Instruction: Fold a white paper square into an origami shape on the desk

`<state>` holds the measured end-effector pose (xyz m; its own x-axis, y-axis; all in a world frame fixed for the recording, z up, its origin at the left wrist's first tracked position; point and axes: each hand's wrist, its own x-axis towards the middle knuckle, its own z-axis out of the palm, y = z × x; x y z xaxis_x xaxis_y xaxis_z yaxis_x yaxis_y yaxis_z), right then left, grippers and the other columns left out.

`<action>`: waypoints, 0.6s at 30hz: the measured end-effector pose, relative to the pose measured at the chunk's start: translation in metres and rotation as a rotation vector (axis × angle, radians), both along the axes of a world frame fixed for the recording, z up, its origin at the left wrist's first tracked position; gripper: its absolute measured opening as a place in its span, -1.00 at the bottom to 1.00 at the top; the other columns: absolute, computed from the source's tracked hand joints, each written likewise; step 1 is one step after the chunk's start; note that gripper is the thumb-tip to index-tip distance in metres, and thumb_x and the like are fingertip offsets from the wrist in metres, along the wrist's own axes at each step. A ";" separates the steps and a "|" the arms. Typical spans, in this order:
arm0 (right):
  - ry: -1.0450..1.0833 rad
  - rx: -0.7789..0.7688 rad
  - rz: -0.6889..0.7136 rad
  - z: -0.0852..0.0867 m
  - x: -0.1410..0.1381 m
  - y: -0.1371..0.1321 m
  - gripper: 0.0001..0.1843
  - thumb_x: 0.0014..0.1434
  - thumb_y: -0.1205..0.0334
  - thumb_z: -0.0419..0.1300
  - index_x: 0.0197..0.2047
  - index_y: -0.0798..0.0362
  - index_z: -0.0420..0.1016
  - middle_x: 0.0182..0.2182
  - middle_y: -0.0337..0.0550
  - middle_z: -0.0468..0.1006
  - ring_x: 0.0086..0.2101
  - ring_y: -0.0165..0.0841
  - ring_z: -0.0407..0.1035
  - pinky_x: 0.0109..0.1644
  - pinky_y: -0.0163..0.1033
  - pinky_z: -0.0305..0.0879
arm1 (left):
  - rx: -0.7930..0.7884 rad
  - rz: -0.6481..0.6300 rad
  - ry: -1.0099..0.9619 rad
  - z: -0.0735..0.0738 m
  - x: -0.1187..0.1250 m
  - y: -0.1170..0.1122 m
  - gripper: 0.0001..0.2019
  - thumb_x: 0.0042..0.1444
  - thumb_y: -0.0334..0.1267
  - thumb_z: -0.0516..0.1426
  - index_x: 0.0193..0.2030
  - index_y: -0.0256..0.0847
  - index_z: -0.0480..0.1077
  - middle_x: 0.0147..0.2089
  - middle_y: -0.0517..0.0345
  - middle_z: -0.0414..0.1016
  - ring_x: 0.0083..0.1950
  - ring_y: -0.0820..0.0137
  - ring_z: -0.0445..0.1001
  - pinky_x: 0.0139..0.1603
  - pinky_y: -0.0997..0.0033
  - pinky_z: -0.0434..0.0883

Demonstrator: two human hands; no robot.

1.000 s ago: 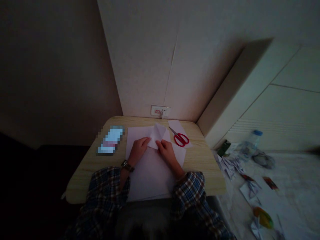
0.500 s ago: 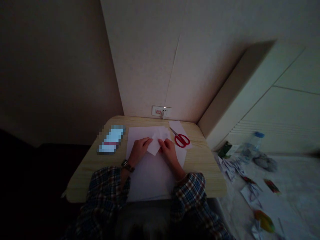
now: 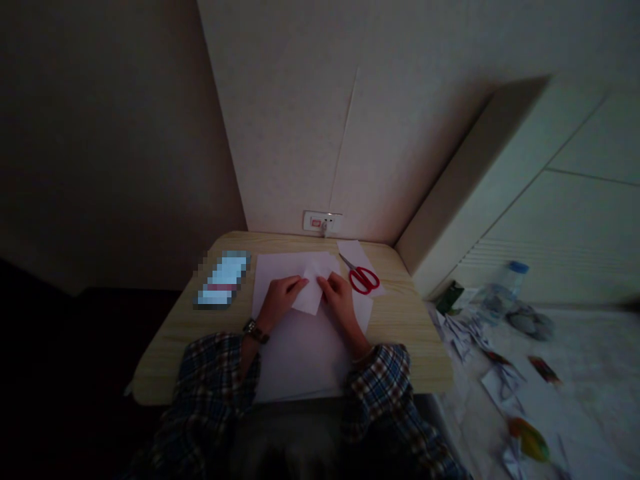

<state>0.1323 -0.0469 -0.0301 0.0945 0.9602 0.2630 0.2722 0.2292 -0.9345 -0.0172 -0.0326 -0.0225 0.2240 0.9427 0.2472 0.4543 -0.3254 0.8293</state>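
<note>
Between my two hands is a small folded piece of white paper (image 3: 308, 299), held just above larger white sheets (image 3: 295, 360) that lie on the small wooden table. My left hand (image 3: 281, 295) pinches its left edge between thumb and fingers. On the other side, my right hand (image 3: 339, 293) is closed on the right edge, thumb on top. Red-handled scissors (image 3: 364, 280) rest to the right of my right hand, on a narrow strip of white paper (image 3: 350, 249). The fine folds are hard to make out in the dim light.
A phone (image 3: 223, 279) with a lit, blurred screen lies at the table's (image 3: 170, 353) left. A wall socket (image 3: 323, 221) with a plug sits behind. At right, on a lower light surface, are a plastic bottle (image 3: 505, 293), paper scraps (image 3: 463, 337) and a yellow-green object (image 3: 531, 440).
The folded paper has turned slightly between my fingers, and its lower corner has shifted a little to the right. Both hands stay in nearly the same place.
</note>
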 end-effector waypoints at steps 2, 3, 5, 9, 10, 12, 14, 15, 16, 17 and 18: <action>-0.007 0.005 -0.023 -0.001 0.002 0.000 -0.57 0.13 0.01 0.03 -0.67 0.04 0.16 -0.74 -0.35 0.17 -0.66 -0.48 0.08 -0.58 -0.34 -0.03 | 0.000 -0.020 0.004 0.000 0.001 -0.001 -0.63 0.09 -0.06 0.00 -0.61 -0.26 0.27 -0.61 0.29 0.18 -0.50 0.49 0.18 -0.45 0.49 0.10; -0.012 0.002 -0.036 -0.001 0.003 0.000 -0.53 0.15 0.00 -0.01 -0.70 0.04 0.14 -0.75 -0.34 0.16 -0.66 -0.48 0.07 -0.57 -0.33 -0.03 | -0.001 -0.032 0.004 0.001 0.001 -0.001 -0.63 0.09 -0.06 0.00 -0.62 -0.26 0.26 -0.62 0.29 0.17 -0.50 0.49 0.18 -0.45 0.49 0.10; -0.002 -0.003 -0.050 -0.003 0.004 0.001 -0.51 0.17 -0.02 -0.05 -0.70 0.04 0.12 -0.75 -0.33 0.14 -0.66 -0.48 0.07 -0.57 -0.33 -0.03 | -0.006 -0.046 0.004 0.001 0.002 -0.001 -0.62 0.09 -0.06 0.00 -0.63 -0.25 0.24 -0.62 0.29 0.16 -0.51 0.49 0.17 -0.46 0.49 0.09; 0.117 0.024 -0.029 -0.005 0.005 0.003 -0.71 0.08 0.04 0.10 -0.54 0.03 0.21 -0.67 -0.37 0.19 -0.62 -0.47 0.11 -0.57 -0.36 0.01 | -0.015 -0.059 -0.006 0.001 0.000 -0.001 -0.63 0.09 -0.06 0.00 -0.62 -0.25 0.24 -0.62 0.29 0.16 -0.51 0.50 0.15 -0.48 0.49 0.08; 0.142 0.031 -0.019 -0.005 0.005 0.003 -0.74 0.06 0.06 0.12 -0.50 0.02 0.21 -0.66 -0.38 0.19 -0.62 -0.47 0.11 -0.57 -0.36 0.01 | -0.019 -0.062 -0.008 0.001 0.000 -0.001 -0.63 0.08 -0.06 0.00 -0.62 -0.25 0.24 -0.62 0.29 0.15 -0.52 0.50 0.15 -0.48 0.49 0.08; 0.150 0.040 -0.012 -0.005 0.006 0.003 -0.75 0.07 0.07 0.11 -0.50 0.01 0.19 -0.67 -0.39 0.19 -0.61 -0.47 0.12 -0.56 -0.36 0.02 | -0.022 -0.069 -0.006 0.001 0.000 -0.001 -0.63 0.08 -0.05 0.00 -0.64 -0.25 0.22 -0.63 0.29 0.12 -0.52 0.50 0.13 -0.49 0.48 0.07; 0.115 0.048 -0.023 -0.004 0.007 0.002 -0.70 0.12 0.05 0.07 -0.54 0.01 0.17 -0.68 -0.38 0.18 -0.62 -0.47 0.12 -0.56 -0.35 0.01 | -0.019 -0.081 -0.002 0.002 0.001 -0.002 -0.62 0.07 -0.05 0.00 -0.65 -0.25 0.19 -0.63 0.30 0.10 -0.52 0.51 0.12 -0.49 0.49 0.06; 0.096 0.047 -0.039 -0.003 0.007 0.001 -0.67 0.14 0.04 0.03 -0.56 0.01 0.15 -0.69 -0.37 0.18 -0.63 -0.46 0.11 -0.56 -0.34 0.00 | -0.017 -0.089 0.002 0.002 0.002 -0.003 -0.62 0.07 -0.05 0.00 -0.65 -0.25 0.19 -0.63 0.30 0.10 -0.52 0.51 0.12 -0.49 0.49 0.06; 0.082 0.046 -0.058 -0.002 0.007 0.000 -0.64 0.17 0.03 -0.01 -0.58 0.01 0.14 -0.69 -0.36 0.17 -0.63 -0.46 0.10 -0.56 -0.34 0.00 | -0.015 -0.095 0.006 0.002 0.002 -0.003 -0.62 0.07 -0.06 0.00 -0.65 -0.25 0.18 -0.63 0.30 0.11 -0.52 0.51 0.12 -0.48 0.49 0.07; 0.078 0.045 -0.075 -0.002 0.007 0.000 -0.62 0.19 0.03 -0.04 -0.60 0.01 0.13 -0.69 -0.35 0.16 -0.63 -0.46 0.10 -0.55 -0.33 0.00 | -0.012 -0.096 0.010 0.002 0.003 -0.004 -0.62 0.07 -0.06 0.00 -0.65 -0.25 0.19 -0.63 0.30 0.12 -0.52 0.51 0.13 -0.48 0.49 0.07; 0.085 0.042 -0.081 -0.002 0.007 0.000 -0.61 0.20 0.02 -0.07 -0.59 0.01 0.13 -0.69 -0.35 0.16 -0.62 -0.46 0.10 -0.54 -0.33 0.01 | -0.009 -0.088 0.013 0.002 0.003 -0.004 -0.63 0.08 -0.07 0.00 -0.65 -0.25 0.19 -0.63 0.30 0.12 -0.52 0.51 0.13 -0.48 0.48 0.06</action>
<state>0.1392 -0.0467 -0.0322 0.1950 0.9367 0.2908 0.2114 0.2494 -0.9450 -0.0142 -0.0367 -0.0201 0.3091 0.9216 0.2348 0.4354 -0.3566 0.8266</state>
